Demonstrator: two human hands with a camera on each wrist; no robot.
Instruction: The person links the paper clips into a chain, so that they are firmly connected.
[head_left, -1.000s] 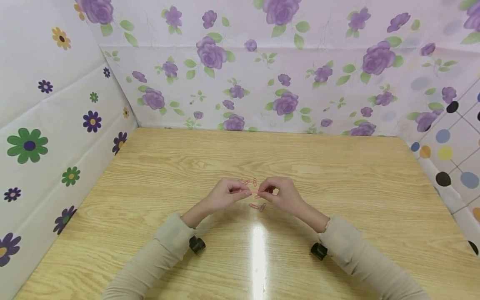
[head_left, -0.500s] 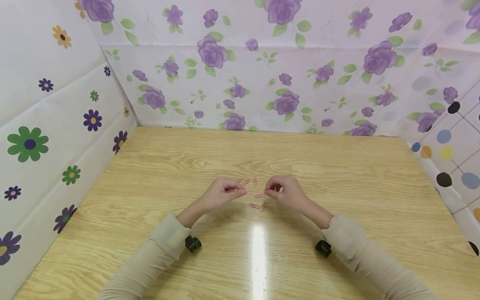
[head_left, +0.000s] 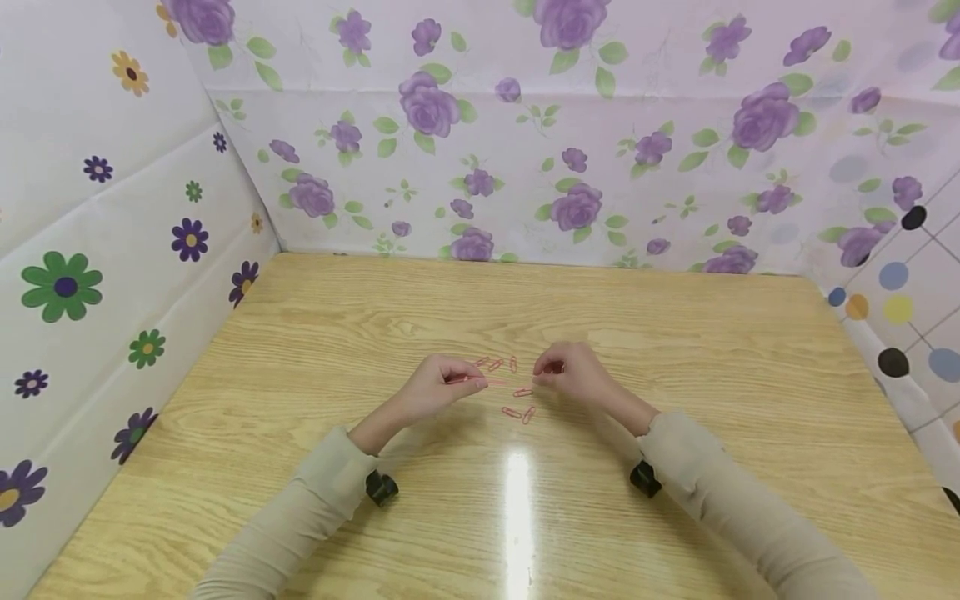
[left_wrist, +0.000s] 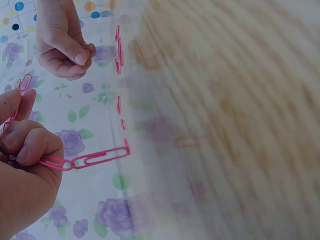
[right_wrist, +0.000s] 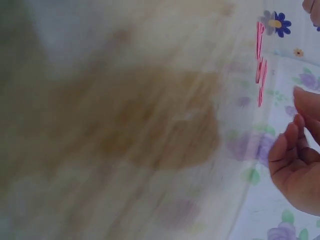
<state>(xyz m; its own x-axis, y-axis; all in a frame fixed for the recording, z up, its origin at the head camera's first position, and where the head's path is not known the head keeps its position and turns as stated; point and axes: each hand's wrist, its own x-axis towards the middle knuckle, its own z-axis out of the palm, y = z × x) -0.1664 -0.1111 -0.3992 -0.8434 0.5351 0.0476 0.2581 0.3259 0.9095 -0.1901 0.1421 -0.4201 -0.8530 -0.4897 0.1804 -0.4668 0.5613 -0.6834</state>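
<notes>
My left hand [head_left: 442, 387] pinches a chain of linked pink paper clips [left_wrist: 102, 156] between thumb and fingers. One end clip sticks out past the fingertips toward the right, seen in the head view as a thin pink line. In the left wrist view another clip of the chain rises above the thumb; the links inside the hand are hidden. My right hand [head_left: 573, 375] hovers to the right of the chain, apart from it, fingers loosely bent. The right wrist view shows a gap between its thumb and fingers, nothing held. A loose pink paper clip [head_left: 523, 392] lies nearest to it.
Several more loose pink clips lie on the wooden table [head_left: 360, 317], some behind the hands, like the upright clip [head_left: 513, 364], others in front, like the slanted clip [head_left: 529, 415]. A flowered cloth wall [head_left: 510, 167] stands behind the table.
The hands have drawn apart. The right hand, earlier at the chain's end beside the left fingertips, has let go and moved right and slightly up. The left hand has shifted slightly left, still holding the chain.
</notes>
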